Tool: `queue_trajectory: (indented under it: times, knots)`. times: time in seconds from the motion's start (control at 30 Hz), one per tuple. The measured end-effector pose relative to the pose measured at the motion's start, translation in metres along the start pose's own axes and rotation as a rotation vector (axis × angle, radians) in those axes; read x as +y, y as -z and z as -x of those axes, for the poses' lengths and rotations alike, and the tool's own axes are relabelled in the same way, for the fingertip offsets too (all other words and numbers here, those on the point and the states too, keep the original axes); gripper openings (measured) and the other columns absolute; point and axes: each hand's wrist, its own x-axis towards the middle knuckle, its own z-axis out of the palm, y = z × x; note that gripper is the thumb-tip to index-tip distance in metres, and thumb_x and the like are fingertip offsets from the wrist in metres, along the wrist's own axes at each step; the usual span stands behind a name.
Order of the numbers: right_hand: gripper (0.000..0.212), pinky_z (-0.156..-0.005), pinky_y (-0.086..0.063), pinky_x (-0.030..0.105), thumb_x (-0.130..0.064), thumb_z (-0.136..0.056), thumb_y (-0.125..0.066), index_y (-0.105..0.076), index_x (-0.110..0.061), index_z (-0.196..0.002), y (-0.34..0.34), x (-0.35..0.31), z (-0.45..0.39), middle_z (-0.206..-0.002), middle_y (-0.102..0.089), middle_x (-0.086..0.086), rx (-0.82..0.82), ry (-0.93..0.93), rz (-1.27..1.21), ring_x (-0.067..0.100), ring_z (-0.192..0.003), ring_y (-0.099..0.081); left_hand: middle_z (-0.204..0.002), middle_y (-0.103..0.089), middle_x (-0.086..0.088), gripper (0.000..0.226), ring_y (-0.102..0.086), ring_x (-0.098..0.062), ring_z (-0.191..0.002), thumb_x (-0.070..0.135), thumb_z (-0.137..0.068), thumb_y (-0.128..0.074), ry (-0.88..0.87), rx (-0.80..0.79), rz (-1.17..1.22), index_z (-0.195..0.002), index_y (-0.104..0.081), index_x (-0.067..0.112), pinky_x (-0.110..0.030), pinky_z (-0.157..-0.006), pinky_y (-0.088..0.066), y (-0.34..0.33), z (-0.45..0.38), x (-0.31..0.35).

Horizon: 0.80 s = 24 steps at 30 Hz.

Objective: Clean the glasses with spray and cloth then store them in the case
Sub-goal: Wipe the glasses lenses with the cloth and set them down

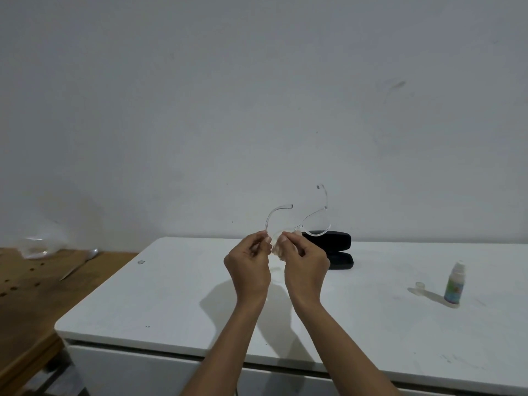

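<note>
Both hands are raised above the white table (171,295), close together. The left hand (251,270) has its grip pinched on the clear-framed glasses (314,224) at the frame edge near one hinge, fingers curled. The right hand (305,267) has its grip pinched on a pale cloth (278,248), pressed against the lens nearest the left hand. The glasses are held in the air, temples unfolded and pointing up and away from the person. Just behind the right hand, the black case (338,250) lies open on the table, partly hidden by that hand. Well to the right of the right hand stands the spray bottle (454,284), upright, with its small clear cap (419,286) lying just beside it on the side nearer the hands. Far left of the left hand, a wooden surface (34,295) adjoins the table
</note>
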Motion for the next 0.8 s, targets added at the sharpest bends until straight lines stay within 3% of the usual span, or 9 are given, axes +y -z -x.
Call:
queue_trajectory:
  times: [0.2, 0.33, 0.43, 0.57, 0.67, 0.8]
  knots:
    - [0.009, -0.065, -0.050, 0.006, -0.009, -0.092, -0.074, -0.082, -0.012, -0.095, -0.001, 0.002, 0.002, -0.078, -0.077, -0.011, -0.022, -0.017, -0.003, -0.006, -0.067, -0.069, -0.079, -0.076, 0.008, 0.014, -0.074, -0.010, -0.073, -0.001, -0.083, -0.077, 0.014, 0.022, -0.004, -0.089, -0.078, 0.011, -0.022, -0.071, -0.060, 0.000, -0.001, 0.003]
    - [0.009, -0.065, -0.051, 0.007, -0.009, -0.092, -0.074, -0.082, -0.013, -0.094, -0.003, 0.004, 0.002, -0.078, -0.078, -0.009, 0.002, -0.045, -0.016, -0.005, -0.068, -0.070, -0.074, -0.073, 0.015, 0.014, -0.071, 0.000, -0.070, -0.004, -0.082, -0.077, -0.001, 0.017, -0.015, -0.086, -0.078, 0.010, -0.012, -0.067, -0.054, 0.001, 0.001, 0.003]
    - [0.010, -0.064, -0.052, 0.011, -0.008, -0.093, -0.072, -0.082, -0.011, -0.092, -0.007, 0.003, 0.001, -0.077, -0.079, -0.003, 0.037, -0.073, -0.046, 0.001, -0.067, -0.070, -0.074, -0.073, 0.015, 0.012, -0.071, 0.000, -0.071, -0.003, -0.082, -0.077, -0.032, 0.011, -0.034, -0.087, -0.079, 0.008, -0.016, -0.069, -0.057, 0.000, 0.002, 0.003]
    - [0.015, -0.069, -0.055, 0.013, -0.005, -0.093, -0.071, -0.079, -0.018, -0.087, -0.012, 0.002, -0.002, -0.072, -0.076, -0.012, 0.077, -0.092, -0.096, -0.002, -0.070, -0.072, -0.074, -0.074, 0.013, 0.010, -0.072, -0.004, -0.072, -0.001, -0.083, -0.078, -0.076, -0.006, -0.048, -0.088, -0.079, 0.008, -0.017, -0.069, -0.057, -0.003, 0.005, 0.005]
    - [0.010, -0.076, -0.062, 0.029, -0.009, -0.092, -0.073, -0.081, -0.013, -0.092, -0.011, 0.006, -0.007, -0.074, -0.077, -0.006, -0.020, -0.094, -0.041, 0.010, -0.073, -0.075, -0.073, -0.074, 0.010, 0.009, -0.072, -0.004, -0.069, -0.001, -0.082, -0.077, -0.055, 0.006, -0.039, -0.087, -0.078, 0.007, -0.018, -0.068, -0.058, -0.004, 0.002, 0.005]
    - [0.012, -0.073, -0.063, 0.033, -0.007, -0.090, -0.073, -0.083, -0.013, -0.088, 0.001, 0.005, -0.013, -0.074, -0.078, 0.004, -0.253, -0.122, -0.003, 0.018, -0.070, -0.076, -0.073, -0.075, 0.005, 0.012, -0.073, -0.008, -0.069, -0.002, -0.082, -0.077, -0.002, -0.002, -0.054, -0.085, -0.078, 0.009, -0.031, -0.072, -0.062, 0.002, -0.008, -0.003]
